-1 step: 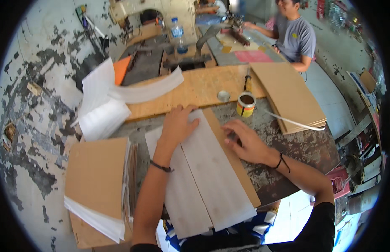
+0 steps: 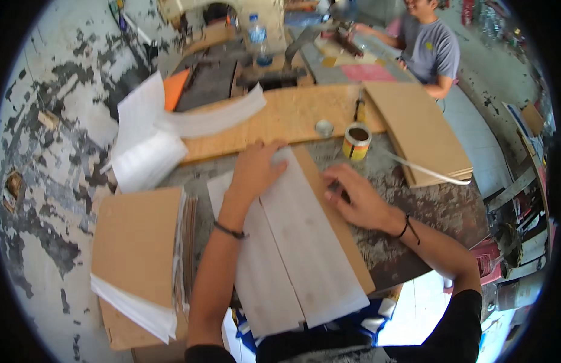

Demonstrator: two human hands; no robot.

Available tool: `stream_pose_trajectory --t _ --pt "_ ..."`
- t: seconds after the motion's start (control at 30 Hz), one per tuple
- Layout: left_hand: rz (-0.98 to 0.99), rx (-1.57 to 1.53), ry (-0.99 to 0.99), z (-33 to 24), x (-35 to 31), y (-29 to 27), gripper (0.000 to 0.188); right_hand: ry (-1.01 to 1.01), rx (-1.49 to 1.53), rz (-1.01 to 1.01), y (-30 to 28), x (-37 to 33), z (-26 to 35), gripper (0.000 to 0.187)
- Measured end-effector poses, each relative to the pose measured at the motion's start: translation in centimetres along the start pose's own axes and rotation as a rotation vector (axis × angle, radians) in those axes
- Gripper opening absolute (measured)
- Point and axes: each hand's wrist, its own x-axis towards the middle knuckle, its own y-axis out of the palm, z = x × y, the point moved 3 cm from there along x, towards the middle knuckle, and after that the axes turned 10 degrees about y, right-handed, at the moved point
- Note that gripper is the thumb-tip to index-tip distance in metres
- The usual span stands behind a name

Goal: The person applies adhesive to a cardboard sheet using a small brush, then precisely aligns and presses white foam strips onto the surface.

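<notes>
White sheets (image 2: 292, 242), brown cardboard (image 2: 135, 242), yellow-banded tin (image 2: 356, 141), grey mottled table (image 2: 425, 212).

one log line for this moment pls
left hand: flat on white sheet | right hand: pressing brown board edge beside sheet | open tin can behind | cardboard stack at left

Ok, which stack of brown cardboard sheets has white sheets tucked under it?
The stack of cardboard at the lower left, beside the left forearm: white sheets stick out beneath it. The stack at the upper right shows only cardboard.
</notes>
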Motion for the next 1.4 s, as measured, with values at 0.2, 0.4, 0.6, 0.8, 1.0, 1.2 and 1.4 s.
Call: stream_pose_trajectory --t 0.2,0.4,0.6,0.8,1.0,1.2,1.4 --pt "0.157 -0.033 0.028 -0.3 0.5 0.2 0.049 -0.017 0.033 -0.02 -0.3 -0.6 -0.4 0.038" --pt "0.234 0.0 0.001 -1.0 -0.4 0.1 0.065 0.001 0.031 0.052 0.2 -0.6 -0.1 0.034" --pt "0.192 0.068 0.057 -0.2 -0.6 1.3 0.067 -0.046 -0.093 0.043 0.4 -0.7 -0.2 0.037" --pt "0.169 0.052 0.063 0.5 -0.7 1.7 0.068 -0.262 -0.232 0.159 1.2 -2.3 3.0 0.049" --pt "0.066 0.005 0.07 0.8 -0.9 1.9 0.068 -0.23 -0.321 0.411 2.9 -3.8 5.5 0.068" --pt "-0.007 0.04 0.092 1.2 -1.0 2.9 0.066 -0.292 -0.36 0.502 3.9 -5.2 6.6 0.072" --pt "0.051 0.054 0.079 0.9 -0.6 3.0 0.071 -0.369 -0.257 0.518 5.0 -7.0 7.2 0.064"
